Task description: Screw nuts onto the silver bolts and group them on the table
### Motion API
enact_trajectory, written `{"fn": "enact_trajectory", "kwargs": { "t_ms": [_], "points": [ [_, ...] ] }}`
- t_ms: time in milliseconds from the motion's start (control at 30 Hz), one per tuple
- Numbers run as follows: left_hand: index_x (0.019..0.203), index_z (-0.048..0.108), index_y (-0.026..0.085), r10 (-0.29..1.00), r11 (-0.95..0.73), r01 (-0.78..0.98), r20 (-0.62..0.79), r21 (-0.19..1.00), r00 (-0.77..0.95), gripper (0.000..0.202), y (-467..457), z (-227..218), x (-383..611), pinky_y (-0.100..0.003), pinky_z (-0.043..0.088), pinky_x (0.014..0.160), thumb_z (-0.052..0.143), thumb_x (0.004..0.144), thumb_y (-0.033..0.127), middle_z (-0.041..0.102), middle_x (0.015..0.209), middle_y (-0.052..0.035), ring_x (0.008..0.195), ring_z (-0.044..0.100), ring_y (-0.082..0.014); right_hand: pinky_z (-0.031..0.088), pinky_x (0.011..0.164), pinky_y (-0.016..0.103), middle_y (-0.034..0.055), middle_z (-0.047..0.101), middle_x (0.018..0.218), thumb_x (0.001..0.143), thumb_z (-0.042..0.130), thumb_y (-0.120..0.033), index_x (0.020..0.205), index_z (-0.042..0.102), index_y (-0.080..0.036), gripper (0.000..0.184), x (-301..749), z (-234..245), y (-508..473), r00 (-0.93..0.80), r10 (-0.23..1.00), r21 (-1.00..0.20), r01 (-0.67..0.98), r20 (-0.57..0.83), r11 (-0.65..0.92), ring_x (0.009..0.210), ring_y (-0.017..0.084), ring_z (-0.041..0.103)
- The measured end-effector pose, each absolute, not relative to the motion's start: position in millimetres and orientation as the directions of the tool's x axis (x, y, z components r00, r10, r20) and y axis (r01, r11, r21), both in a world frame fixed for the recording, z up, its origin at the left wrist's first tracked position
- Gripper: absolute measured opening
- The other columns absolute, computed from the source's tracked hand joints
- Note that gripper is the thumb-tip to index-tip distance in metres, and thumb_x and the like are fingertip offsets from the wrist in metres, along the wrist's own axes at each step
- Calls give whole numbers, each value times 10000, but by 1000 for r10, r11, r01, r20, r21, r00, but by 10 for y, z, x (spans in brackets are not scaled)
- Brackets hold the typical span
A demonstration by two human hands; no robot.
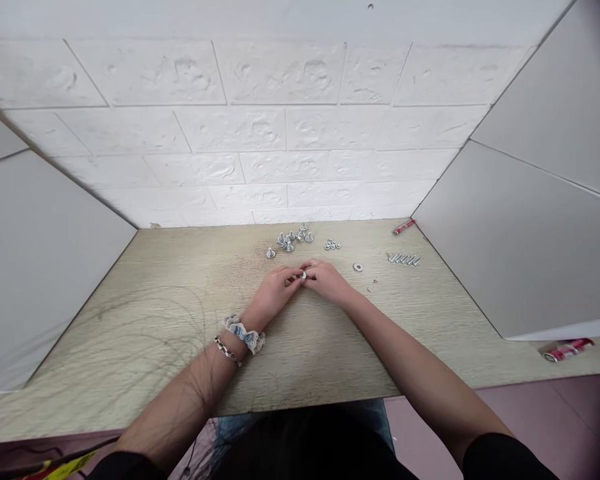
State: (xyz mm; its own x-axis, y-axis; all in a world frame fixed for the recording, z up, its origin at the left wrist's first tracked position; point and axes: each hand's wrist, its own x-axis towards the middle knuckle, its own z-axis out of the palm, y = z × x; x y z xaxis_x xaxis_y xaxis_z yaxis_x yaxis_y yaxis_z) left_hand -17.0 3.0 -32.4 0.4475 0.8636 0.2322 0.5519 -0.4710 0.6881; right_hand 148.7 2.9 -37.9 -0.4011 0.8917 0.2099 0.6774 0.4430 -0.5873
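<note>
Above the middle of the table, my left hand (275, 291) and my right hand (326, 280) meet at the fingertips. Both pinch a small, shiny metal washer (304, 275); whether a bolt or nut is with it, the fingers hide. Just behind the hands stands a loose group of bolts with washers (290, 239), heads down. One more such bolt (271, 253) is set a little apart to the left. A small cluster of nuts (332, 245) lies behind my right hand, and a single flat washer (358, 267) is to its right.
Several screws (405, 259) lie in a row at the right. A red can-like object (404, 227) rests in the back right corner, another red can (567, 350) near the right front. White brick-pattern wall (260, 130) closes the back; grey panels (540, 233) flank the table (145, 320).
</note>
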Motion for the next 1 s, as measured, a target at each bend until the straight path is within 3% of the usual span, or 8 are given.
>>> {"fn": "enact_trajectory", "kwargs": {
  "t_ms": [400, 667, 800, 1000],
  "points": [
    [1000, 643, 211, 751, -658, 601, 330, 455, 572, 264, -25, -279, -183, -269, 469, 782, 422, 881, 294, 654, 1002, -41, 875, 607, -166, 413, 836, 273, 67, 610, 976, 767, 568, -147, 707, 688, -159, 134, 1475, -398, 40, -354, 919, -607, 696, 176, 384, 888, 152, 566],
    [1046, 617, 206, 675, -732, 635, 396, 248, 623, 282, -32, -287, -154, -290, 481, 829, 394, 895, 291, 605, 1138, -39, 963, 599, -178, 416, 846, 258, 42, 621, 990, 739, 512, -101, 719, 685, -165, 186, 1547, -352, 88, -423, 897, -693, 607, 132, 388, 917, 153, 567],
    [1044, 613, 188, 655, -746, 629, 409, 218, 635, 287, -30, -270, -142, -297, 479, 835, 385, 901, 287, 617, 1117, -45, 959, 602, -178, 402, 881, 247, 19, 633, 1005, 727, 428, -53, 750, 689, -174, 289, 1579, -342, 114, -435, 896, -759, 552, 91, 345, 960, 143, 561],
    [1046, 605, 172, 662, -738, 645, 398, 198, 635, 293, -23, -271, -147, -286, 486, 792, 378, 905, 293, 643, 1058, -49, 910, 616, -170, 407, 879, 248, 23, 641, 995, 725, 431, -72, 769, 692, -169, 282, 1537, -363, 105, -397, 912, -751, 571, 100, 332, 959, 149, 564]
  ]
}}
